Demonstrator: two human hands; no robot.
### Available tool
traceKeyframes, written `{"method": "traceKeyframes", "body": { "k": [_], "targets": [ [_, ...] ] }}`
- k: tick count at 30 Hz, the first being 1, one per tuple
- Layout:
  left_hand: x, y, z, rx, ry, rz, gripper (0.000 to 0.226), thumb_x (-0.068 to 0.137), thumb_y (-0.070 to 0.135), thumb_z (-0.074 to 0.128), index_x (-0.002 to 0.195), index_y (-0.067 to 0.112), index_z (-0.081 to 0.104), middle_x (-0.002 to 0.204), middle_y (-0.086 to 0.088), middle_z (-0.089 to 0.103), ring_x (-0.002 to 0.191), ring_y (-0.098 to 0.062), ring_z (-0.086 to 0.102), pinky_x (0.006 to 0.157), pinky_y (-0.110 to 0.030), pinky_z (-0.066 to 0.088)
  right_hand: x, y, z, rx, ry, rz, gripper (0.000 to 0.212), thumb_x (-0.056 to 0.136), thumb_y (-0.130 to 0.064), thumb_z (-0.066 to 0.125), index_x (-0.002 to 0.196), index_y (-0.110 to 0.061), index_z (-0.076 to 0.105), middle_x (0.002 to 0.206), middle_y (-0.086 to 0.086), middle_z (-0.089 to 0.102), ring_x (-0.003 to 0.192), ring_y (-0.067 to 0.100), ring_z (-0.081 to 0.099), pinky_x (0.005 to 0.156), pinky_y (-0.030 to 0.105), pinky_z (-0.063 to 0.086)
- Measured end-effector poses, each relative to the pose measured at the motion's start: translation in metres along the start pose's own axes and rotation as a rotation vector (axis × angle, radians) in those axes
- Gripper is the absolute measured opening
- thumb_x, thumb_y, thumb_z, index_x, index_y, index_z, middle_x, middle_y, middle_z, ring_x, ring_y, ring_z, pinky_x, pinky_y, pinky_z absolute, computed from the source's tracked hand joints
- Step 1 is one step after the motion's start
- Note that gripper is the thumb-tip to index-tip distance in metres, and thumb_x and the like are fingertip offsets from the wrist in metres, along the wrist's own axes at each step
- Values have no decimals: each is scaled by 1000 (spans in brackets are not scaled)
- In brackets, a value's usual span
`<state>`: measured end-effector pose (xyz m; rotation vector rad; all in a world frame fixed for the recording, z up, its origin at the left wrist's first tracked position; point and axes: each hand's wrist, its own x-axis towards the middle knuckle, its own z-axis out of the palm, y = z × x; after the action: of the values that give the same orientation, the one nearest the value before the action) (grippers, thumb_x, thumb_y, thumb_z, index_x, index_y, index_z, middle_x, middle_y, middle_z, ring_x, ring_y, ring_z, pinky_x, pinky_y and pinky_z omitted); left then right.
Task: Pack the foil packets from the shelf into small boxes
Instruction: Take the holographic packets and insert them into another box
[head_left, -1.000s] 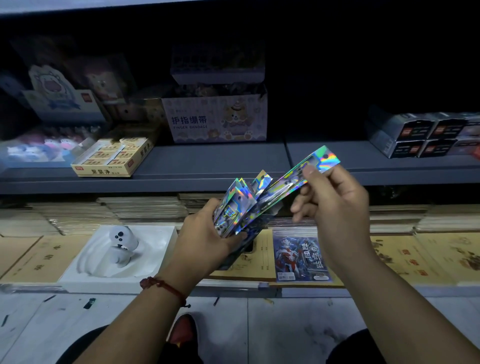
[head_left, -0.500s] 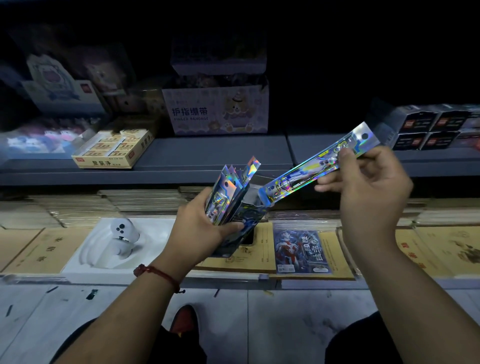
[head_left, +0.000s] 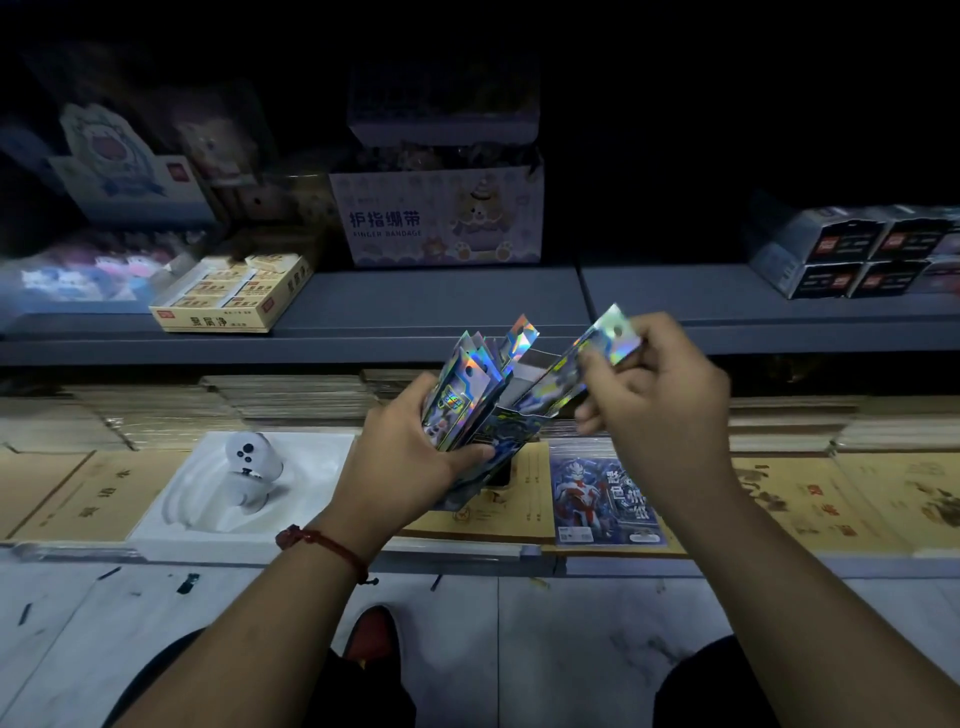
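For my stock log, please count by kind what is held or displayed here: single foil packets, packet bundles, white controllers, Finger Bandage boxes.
Single foil packet: 1
Packet bundle: 1
White controller: 1
Finger Bandage box: 1
Total: 4

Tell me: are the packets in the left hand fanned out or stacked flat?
Fanned out: the foil packets in the left hand splay apart at their tops.

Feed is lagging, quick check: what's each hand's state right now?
Left hand: closed around a fanned bundle of foil packets.
Right hand: pinching a single foil packet near its upper end.
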<state>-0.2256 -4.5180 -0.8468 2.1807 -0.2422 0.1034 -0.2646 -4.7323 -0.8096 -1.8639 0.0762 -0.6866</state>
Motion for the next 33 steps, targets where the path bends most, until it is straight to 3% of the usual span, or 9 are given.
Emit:
{"method": "traceKeyframes", "body": {
  "k": [5,9,12,15,19,25,29,33],
  "targets": [
    [0,0,1,18,-9,-8,56,61,48,89,107,35,59,95,24,74,86,-4,72,81,-42,61,0,1,7,-14,-85,79,22,93,-13,73,107,-14,56,71,16,64,53,26,67,41,30,54],
    [0,0,3,28,4,5,51,65,35,94,104,28,62,93,21,74,84,3,70,79,-32,59,-2,-2,8,61,-138,102,9,95,-10,70,92,-13,62,67,17,63,47,27,64,40,35,53],
    [0,2,4,43,2,22,51,65,34,94,105,30,62,92,21,74,83,5,68,77,-25,57,-6,-7,8,129,-247,97,23,98,-19,67,77,-11,66,58,18,62,45,39,60,41,42,52],
    [1,2,6,68,-13,56,51,66,34,94,104,32,60,92,18,74,83,1,68,74,-27,57,-10,-13,11,171,-285,108,30,97,-27,67,73,-10,67,58,19,62,46,46,59,40,46,51],
    [0,2,8,96,-18,84,49,64,35,92,97,35,56,86,16,72,79,-3,68,72,-33,57,-11,-13,14,181,-259,149,37,100,-22,64,69,-1,61,55,20,60,45,48,56,39,49,48],
    [1,1,11,118,12,90,51,63,40,90,96,42,51,86,18,71,79,-5,67,73,-35,56,-12,-17,12,169,-165,125,38,100,-14,62,67,4,58,45,16,56,39,37,54,40,38,47],
    [1,2,10,132,17,90,52,63,42,89,100,36,53,86,18,72,79,-6,67,74,-35,56,-11,-21,11,211,-51,129,38,101,-12,60,66,2,57,47,18,55,36,23,50,39,27,44],
    [-1,5,9,122,18,74,48,65,39,91,98,33,56,86,17,72,80,-6,67,73,-33,56,-11,-24,8,280,57,142,39,103,-16,58,69,3,54,46,16,53,38,26,48,41,27,43]
  ]
}}
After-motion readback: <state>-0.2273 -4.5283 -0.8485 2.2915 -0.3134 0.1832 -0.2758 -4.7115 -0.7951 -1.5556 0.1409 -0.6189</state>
